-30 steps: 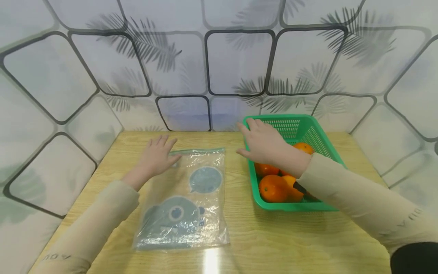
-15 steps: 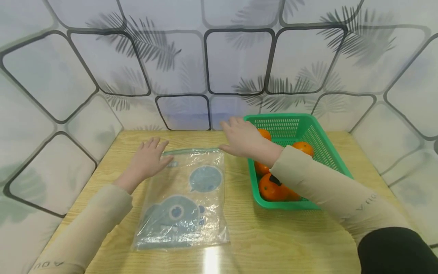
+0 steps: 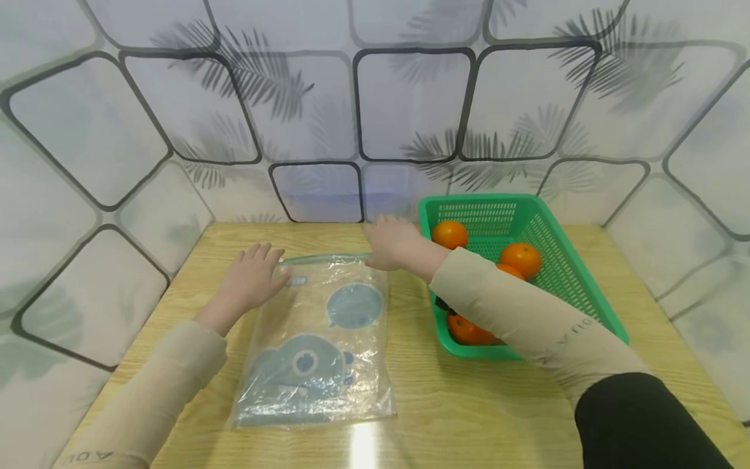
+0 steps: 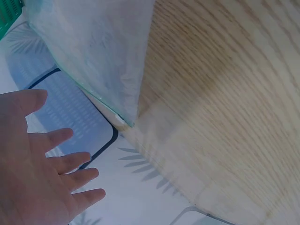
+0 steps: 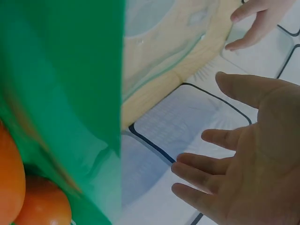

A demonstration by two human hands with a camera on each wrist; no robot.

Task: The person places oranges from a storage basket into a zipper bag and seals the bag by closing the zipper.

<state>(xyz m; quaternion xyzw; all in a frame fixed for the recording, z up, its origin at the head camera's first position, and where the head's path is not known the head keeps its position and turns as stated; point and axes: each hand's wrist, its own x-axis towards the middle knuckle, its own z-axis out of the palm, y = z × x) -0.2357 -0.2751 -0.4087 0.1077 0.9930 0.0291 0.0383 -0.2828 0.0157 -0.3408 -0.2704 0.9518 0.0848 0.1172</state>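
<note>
A clear zip bag [image 3: 316, 345] with blue cartoon prints lies flat on the wooden table [image 3: 469, 410], its green zip edge toward the wall. My left hand [image 3: 249, 277] is spread above the bag's far left corner, holding nothing. Near the far right corner, my right hand [image 3: 394, 244] reaches over the zip edge with fingers extended and nothing in the palm. Both palms look bare in the wrist views, where the left fingers [image 4: 70, 163] and right fingers [image 5: 201, 164] are straight and apart.
To the right stands a green plastic basket [image 3: 562, 260] with several oranges [image 3: 520, 259] in it. My right forearm crosses over its near left part and hides some of the fruit. A patterned wall [image 3: 410, 104] closes off the back and sides.
My right hand has moved left from above the basket to the bag's far right corner, uncovering more oranges. My left hand has shifted slightly left and down.
</note>
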